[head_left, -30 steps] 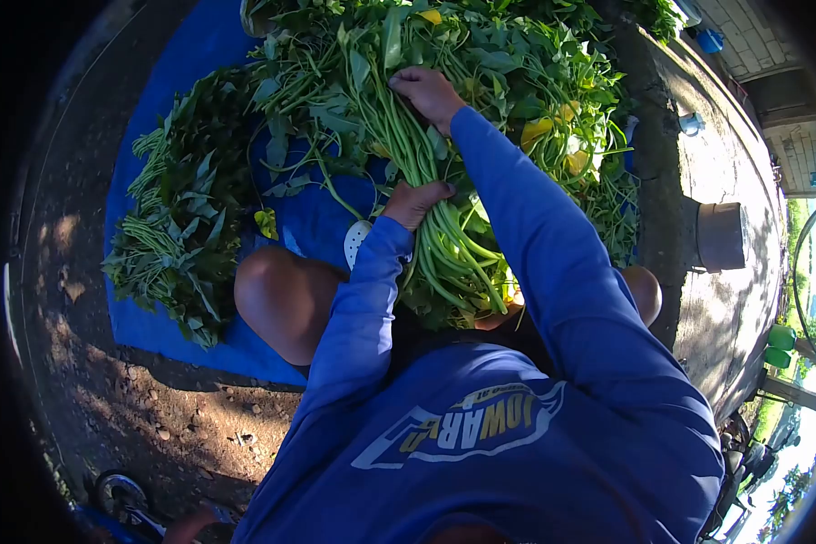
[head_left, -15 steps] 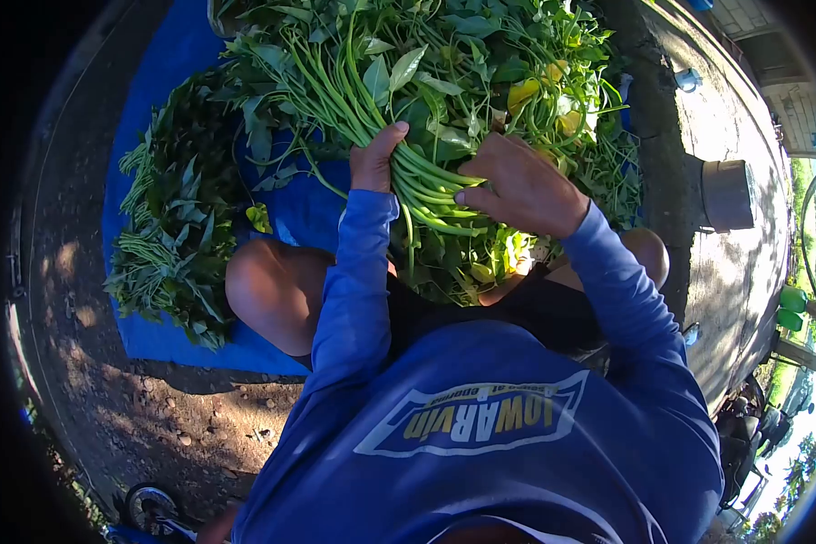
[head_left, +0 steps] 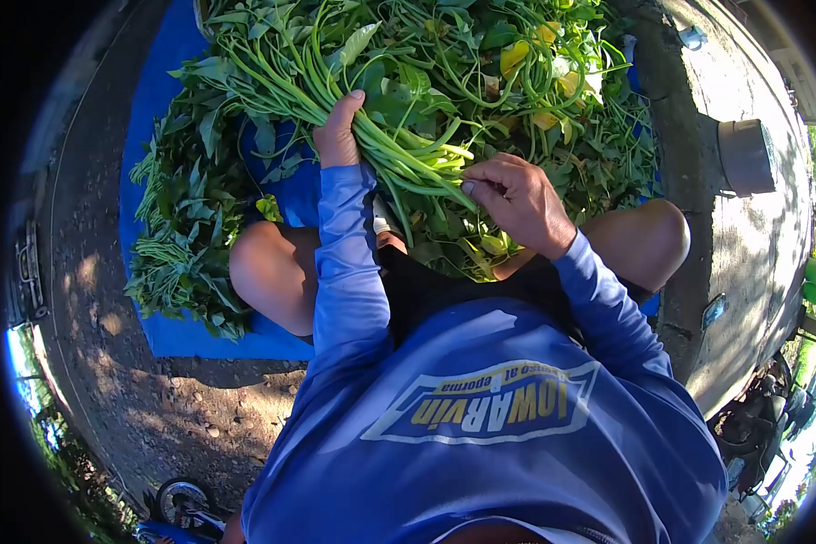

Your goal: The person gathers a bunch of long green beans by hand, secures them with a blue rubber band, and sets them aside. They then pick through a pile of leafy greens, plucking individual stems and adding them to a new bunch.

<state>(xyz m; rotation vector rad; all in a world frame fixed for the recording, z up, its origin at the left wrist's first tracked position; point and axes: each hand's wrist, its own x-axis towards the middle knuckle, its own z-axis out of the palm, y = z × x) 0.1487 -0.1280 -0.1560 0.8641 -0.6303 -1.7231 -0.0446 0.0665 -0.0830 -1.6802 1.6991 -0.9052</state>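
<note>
My left hand is wrapped round a bunch of long green stems, its thumb lying over the top. The leafy part of the bunch fans out to the upper left, and the cut ends point right. At those ends my right hand pinches with thumb and forefinger on a stem end. Beyond both hands lies a big loose heap of leafy greens, with some yellow leaves among it.
Tied-looking bundles of greens lie at the left on a blue tarp. My bent knees flank the work. A concrete edge with a grey cylindrical object runs along the right. A bicycle or motorbike wheel shows at lower left.
My left hand and the bunch have shifted left and slightly up in view. My right hand has turned and moved a little right, its fingertips still at the stem ends. The whole view has also shifted.
</note>
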